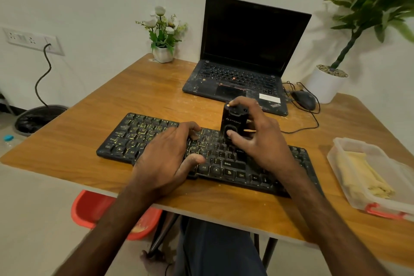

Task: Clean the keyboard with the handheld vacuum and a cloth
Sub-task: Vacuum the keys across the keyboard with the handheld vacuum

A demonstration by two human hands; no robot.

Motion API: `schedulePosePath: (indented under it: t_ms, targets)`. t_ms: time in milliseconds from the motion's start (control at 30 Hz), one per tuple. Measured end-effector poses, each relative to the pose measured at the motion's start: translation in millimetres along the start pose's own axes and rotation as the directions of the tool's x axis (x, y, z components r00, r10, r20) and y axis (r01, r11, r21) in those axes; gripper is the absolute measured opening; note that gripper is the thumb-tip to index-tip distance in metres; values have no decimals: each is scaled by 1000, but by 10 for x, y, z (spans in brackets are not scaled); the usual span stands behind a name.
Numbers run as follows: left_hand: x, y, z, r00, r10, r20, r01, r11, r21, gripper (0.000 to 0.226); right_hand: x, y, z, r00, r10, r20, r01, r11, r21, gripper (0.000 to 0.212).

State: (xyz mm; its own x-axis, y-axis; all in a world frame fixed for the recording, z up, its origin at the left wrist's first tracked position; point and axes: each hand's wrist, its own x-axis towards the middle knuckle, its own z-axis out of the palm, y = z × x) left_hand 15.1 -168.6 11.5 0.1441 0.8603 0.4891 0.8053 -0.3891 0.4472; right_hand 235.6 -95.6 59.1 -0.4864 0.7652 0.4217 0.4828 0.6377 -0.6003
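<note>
A black keyboard (pixel 134 136) with yellow-lit legends and dusty keys lies across the wooden table (pixel 89 107). My left hand (pixel 165 159) rests flat on the keyboard's middle, fingers spread, pressing it down. A small black handheld vacuum (pixel 233 122) stands upright with its nozzle on the keys right of centre. My right hand (pixel 257 139) grips the vacuum, thumb on its front button and a finger on top. A yellow cloth (pixel 363 177) lies folded in a clear plastic box (pixel 349 199) at the right edge.
An open, dusty black laptop (pixel 237 78) stands behind the keyboard, with a wired mouse (pixel 304 99) beside it. A small flower pot (pixel 163 54) and a large white plant pot (pixel 324 85) sit at the back. A red bin (pixel 89 208) stands below the table, a black bin (pixel 38 119) at left.
</note>
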Motion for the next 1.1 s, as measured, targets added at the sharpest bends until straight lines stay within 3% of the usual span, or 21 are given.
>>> schedulePosePath:
  t_ms: [133,300,433,533,667,800,967,1100]
  targets:
    - [0,0,2,1000,1,-4,-1,1000,-13,87,-42,-134,89,986,-99,131,86,991,100,64]
    - [13,17,-23,1000,4,-14,-4,999,-49,90,154,-81,127,993,-108,48,111,991,-71,63]
    - [-3,25,-13,999,-11,-38,9,998,-64,91,158,-111,144,991,-85,104,79,995,61,62]
    - [-9,7,5,999,-2,-45,-1,997,-78,86,137,-158,153,977,-127,174,121,992,41,63]
    - [-5,12,-2,999,2,-53,-6,997,-76,85,226,-115,154,993,-76,94,82,995,-61,63]
    - [-9,14,24,997,8,-72,-12,998,-56,87,102,-225,204,974,-138,177,131,990,48,61]
    - [-7,11,-1,998,10,-69,-14,998,-56,92,249,-116,171,993,-97,73,105,987,-121,64]
    - [-1,17,4,996,26,-81,-31,998,-61,85,118,-229,222,980,-137,144,131,990,51,61]
